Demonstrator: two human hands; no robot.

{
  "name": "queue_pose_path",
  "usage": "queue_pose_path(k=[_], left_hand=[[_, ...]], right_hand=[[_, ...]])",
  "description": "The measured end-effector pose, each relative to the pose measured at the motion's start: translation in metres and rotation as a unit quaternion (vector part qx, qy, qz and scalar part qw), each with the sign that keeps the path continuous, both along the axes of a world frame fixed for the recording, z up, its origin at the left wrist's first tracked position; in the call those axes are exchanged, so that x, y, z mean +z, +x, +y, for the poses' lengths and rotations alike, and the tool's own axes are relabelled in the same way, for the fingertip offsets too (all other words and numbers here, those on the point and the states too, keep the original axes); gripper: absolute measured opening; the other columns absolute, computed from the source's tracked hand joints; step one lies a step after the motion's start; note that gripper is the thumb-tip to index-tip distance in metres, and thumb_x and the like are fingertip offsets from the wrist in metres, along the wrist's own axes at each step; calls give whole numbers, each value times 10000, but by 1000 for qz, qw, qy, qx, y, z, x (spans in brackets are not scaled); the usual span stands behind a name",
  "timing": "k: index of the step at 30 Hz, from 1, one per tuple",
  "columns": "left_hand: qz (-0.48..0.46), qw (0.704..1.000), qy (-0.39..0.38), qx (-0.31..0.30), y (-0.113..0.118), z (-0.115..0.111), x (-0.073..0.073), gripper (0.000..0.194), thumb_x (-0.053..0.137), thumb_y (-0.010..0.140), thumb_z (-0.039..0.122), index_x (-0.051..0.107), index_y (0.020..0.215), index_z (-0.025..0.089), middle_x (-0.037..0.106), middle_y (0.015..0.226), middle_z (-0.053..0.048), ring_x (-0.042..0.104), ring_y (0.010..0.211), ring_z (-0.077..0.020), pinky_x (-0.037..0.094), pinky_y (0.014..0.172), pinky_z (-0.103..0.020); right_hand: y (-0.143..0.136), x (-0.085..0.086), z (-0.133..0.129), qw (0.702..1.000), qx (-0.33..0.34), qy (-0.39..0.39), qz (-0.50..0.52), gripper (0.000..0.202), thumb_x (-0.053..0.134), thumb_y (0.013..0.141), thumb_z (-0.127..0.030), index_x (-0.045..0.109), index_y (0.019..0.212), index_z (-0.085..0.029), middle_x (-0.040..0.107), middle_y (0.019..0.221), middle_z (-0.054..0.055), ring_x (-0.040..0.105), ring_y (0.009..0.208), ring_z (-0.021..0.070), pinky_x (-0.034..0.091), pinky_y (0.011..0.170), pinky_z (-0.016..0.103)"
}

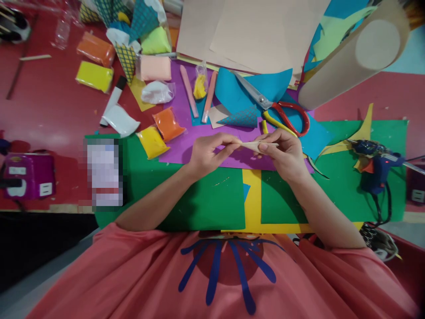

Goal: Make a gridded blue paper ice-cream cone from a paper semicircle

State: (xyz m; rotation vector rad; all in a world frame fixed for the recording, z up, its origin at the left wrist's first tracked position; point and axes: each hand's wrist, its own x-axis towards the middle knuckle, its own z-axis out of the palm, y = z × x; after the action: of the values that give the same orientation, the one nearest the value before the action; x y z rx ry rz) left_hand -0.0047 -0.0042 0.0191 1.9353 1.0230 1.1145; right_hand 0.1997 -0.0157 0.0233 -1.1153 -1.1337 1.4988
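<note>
You hold a thin, pale paper cone (pixel 259 145), pressed nearly flat, level between your two hands above the purple paper sheet (pixel 186 146). Your left hand (pixel 207 153) pinches its pointed end between thumb and fingertips, closed on it; your right hand (pixel 285 153) is closed round the wider end, fingers curled over it. Under your forearms lie green paper sheets (pixel 206 199) with a yellow strip (pixel 252 199) between them. Just beyond your right hand rest red-and-yellow-handled scissors (pixel 282 113) on blue paper (pixel 232 91), beside a small blue cone with a grid pattern (pixel 244 118). Past your left hand lie an orange clay packet (pixel 168 124) and a yellow clay packet (pixel 152 141), near each other, with a white packet (pixel 156 92) and two pink sticks (pixel 189 91) farther back. A blue glue gun (pixel 376 166) sits on the green sheet well to your right, and a large roll of beige paper (pixel 355 53) lies behind it.
</note>
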Motion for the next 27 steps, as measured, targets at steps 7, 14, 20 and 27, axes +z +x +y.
queue_pose_path(k=[7,14,20,27], left_hand=[[-2,998,-30,58,-6,17,-13,251,483,980,381,636,1077,208,736,1046,-44,692,1004,-153,534,906,-302],[219,975,24,28,-8,29,-35,437,545,933,344,502,1358,252,604,1342,-75,524,1274,-277,140,1201,-553],[216,973,69,41,-8,27,-30,197,555,916,267,703,1047,273,739,951,-31,652,967,-236,314,1128,-491],[137,985,78,73,-9,28,-26,153,609,891,199,725,971,257,758,944,-6,689,898,-172,483,968,-357]], right_hand=[[13,-6,7,994,-68,65,-49,170,769,762,-328,634,769,-224,729,857,-7,684,699,123,585,646,287],[14,1,9,986,-96,97,-98,163,755,777,-321,621,754,-232,742,877,0,641,593,99,488,449,239],[27,5,15,966,-166,131,-146,61,739,785,-192,684,797,-216,762,889,-8,665,621,88,546,579,240],[40,3,23,960,-188,134,-156,135,713,781,-121,708,812,-253,760,823,-35,679,619,91,556,572,235]])
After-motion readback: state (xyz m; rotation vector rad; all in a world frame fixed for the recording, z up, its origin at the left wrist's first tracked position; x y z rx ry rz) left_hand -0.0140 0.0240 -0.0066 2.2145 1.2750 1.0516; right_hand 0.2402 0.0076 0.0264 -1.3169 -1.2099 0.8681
